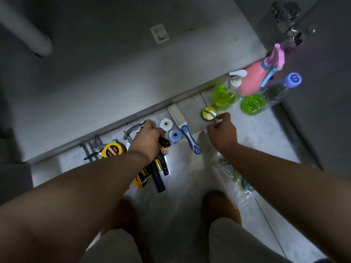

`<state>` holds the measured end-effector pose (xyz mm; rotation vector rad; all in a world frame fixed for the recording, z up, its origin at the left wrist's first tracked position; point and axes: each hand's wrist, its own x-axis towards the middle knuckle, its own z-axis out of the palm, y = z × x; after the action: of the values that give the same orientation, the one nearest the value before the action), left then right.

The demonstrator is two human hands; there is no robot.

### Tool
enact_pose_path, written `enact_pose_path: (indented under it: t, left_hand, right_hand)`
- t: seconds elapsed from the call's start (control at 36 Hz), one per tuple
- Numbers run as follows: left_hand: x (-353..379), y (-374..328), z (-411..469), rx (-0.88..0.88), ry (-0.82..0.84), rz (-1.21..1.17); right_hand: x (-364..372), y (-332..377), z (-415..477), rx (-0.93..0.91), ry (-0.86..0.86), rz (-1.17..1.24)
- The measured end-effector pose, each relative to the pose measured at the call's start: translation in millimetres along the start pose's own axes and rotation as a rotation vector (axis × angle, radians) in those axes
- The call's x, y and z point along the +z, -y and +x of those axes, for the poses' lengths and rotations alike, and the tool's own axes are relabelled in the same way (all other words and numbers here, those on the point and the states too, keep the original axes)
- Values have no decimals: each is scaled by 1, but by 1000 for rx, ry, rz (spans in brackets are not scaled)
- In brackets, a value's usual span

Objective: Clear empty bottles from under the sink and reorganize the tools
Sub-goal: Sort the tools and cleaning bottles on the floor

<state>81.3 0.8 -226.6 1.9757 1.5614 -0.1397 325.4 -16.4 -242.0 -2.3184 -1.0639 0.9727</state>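
Tools (158, 181) lie on the floor (190, 177), left of the brush (187, 130). My left hand (150, 137) is there too, its fingers clasping a black tool (164, 142), possibly a hex-key holder; the view is dim. My right hand (222, 131), right of the brush, is loosely curled and empty. Advice: lift the tool clear of its neighbours before regrouping.

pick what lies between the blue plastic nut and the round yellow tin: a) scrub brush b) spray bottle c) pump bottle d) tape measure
a: the scrub brush, with its blue and white handle, lies between the blue plastic nut and the round yellow tin.
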Motion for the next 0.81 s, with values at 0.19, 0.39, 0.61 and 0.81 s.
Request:
enact_pose_path:
  t: [0.19, 0.39, 0.61, 0.81]
  left_hand:
    - [-26, -8, -15, 254, -96, 151]
    - [-28, -38, -12, 392, -132, 153]
    - [-9, -72, 1, 245, -144, -16]
    - [19, -107, -5, 276, 224, -152]
  right_hand:
    - [-3, 25, -55, -32, 582, 340]
    - [-10, 28, -61, -63, 587, 392]
    - [-30, 1, -6, 109, 232, 79]
    - [-65, -8, 11, 153, 180, 59]
